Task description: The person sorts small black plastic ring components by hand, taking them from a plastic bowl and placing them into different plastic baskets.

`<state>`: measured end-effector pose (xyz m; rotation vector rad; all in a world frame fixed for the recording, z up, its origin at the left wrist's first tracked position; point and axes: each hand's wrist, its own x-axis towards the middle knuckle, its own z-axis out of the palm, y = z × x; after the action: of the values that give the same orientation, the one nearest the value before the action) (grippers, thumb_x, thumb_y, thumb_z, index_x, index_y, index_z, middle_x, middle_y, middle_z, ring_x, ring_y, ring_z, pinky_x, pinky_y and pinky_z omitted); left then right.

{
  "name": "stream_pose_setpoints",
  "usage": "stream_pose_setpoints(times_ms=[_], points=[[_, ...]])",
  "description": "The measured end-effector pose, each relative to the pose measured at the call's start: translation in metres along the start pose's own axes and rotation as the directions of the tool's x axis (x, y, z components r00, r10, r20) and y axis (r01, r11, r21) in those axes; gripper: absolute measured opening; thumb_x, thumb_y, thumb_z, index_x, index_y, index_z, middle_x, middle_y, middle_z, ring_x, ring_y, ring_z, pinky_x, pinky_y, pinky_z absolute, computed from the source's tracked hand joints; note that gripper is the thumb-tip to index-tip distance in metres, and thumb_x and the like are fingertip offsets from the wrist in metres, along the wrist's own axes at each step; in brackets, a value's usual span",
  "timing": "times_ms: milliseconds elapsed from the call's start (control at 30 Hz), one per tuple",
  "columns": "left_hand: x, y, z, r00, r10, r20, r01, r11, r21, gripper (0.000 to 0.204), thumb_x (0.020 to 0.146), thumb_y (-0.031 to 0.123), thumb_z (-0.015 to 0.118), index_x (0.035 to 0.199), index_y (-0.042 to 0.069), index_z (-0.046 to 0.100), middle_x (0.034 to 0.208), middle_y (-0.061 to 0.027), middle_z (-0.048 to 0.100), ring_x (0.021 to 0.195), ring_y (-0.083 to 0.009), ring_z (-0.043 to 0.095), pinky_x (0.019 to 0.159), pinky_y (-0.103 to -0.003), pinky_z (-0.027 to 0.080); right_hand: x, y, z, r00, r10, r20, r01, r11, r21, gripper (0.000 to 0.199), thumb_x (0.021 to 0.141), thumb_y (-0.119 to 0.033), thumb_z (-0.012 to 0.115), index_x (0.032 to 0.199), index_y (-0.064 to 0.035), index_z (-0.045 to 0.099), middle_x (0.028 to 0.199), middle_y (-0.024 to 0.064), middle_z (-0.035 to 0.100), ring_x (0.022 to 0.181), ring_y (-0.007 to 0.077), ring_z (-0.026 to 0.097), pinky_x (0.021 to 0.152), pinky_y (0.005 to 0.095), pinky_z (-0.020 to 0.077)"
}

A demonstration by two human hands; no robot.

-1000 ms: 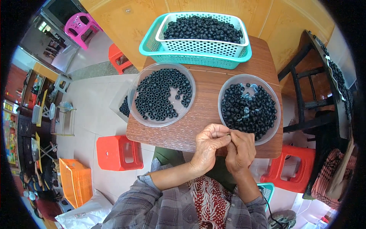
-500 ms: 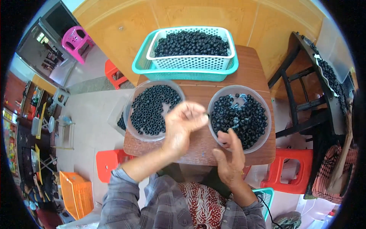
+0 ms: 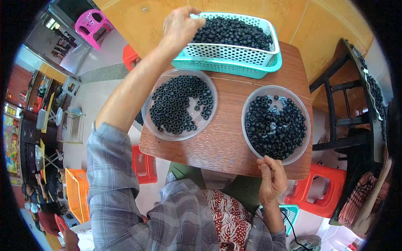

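My left hand [image 3: 181, 26] reaches far forward over the left end of a white mesh basket [image 3: 234, 52] full of small black parts, nested in a teal basket [image 3: 226, 67]. Its fingers are curled down at the basket's rim; what they hold is hidden. My right hand [image 3: 272, 178] rests at the near edge of the brown table [image 3: 226, 146], fingers pinched together, just below a clear round bowl [image 3: 276, 123] of black parts. A second clear bowl [image 3: 180, 104] of black rings sits at the left.
Red stools [image 3: 144, 165] [image 3: 322, 188] stand under the table on both sides. A pink stool [image 3: 94, 23] is at far left, an orange crate [image 3: 77, 194] at lower left. A dark wooden frame [image 3: 347, 100] with more black parts stands to the right.
My left hand has risen from in front of my chest, passed over the left bowl and stretched out to the far basket. My right hand has dropped to the table's near edge.
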<state>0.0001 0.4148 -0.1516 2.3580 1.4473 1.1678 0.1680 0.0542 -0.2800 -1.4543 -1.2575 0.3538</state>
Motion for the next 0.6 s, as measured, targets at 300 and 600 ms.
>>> stream_pose_setpoints(times_ms=[300, 600], points=[[-0.273, 0.025, -0.103, 0.767, -0.337, 0.546, 0.614, 0.632, -0.472, 0.011, 0.09, 0.011, 0.062, 0.095, 0.002, 0.067, 0.094, -0.0027, 0.065, 0.088, -0.0084, 0.058, 0.079, -0.025, 0.048, -0.031, -0.014, 0.004, 0.949, -0.224, 0.223, 0.237, 0.971, -0.032, 0.017, 0.08, 0.006, 0.063, 0.097, 0.0039, 0.063, 0.078, 0.0127, 0.067, 0.065, 0.0232, 0.061, 0.057, 0.0301, 0.0479], [-0.533, -0.114, -0.077, 0.408, -0.738, 0.537, 0.912, 0.351, -0.212, 0.017, 0.081, -0.004, 0.055, 0.093, 0.0, 0.066, 0.078, -0.0074, 0.067, 0.07, -0.0136, 0.062, 0.065, -0.027, 0.049, -0.103, 0.025, 0.012, 0.71, -0.288, 0.643, 0.414, 0.909, -0.05, 0.022, 0.071, 0.002, 0.063, 0.094, 0.0, 0.06, 0.075, 0.015, 0.06, 0.072, 0.0346, 0.059, 0.064, 0.0436, 0.048]])
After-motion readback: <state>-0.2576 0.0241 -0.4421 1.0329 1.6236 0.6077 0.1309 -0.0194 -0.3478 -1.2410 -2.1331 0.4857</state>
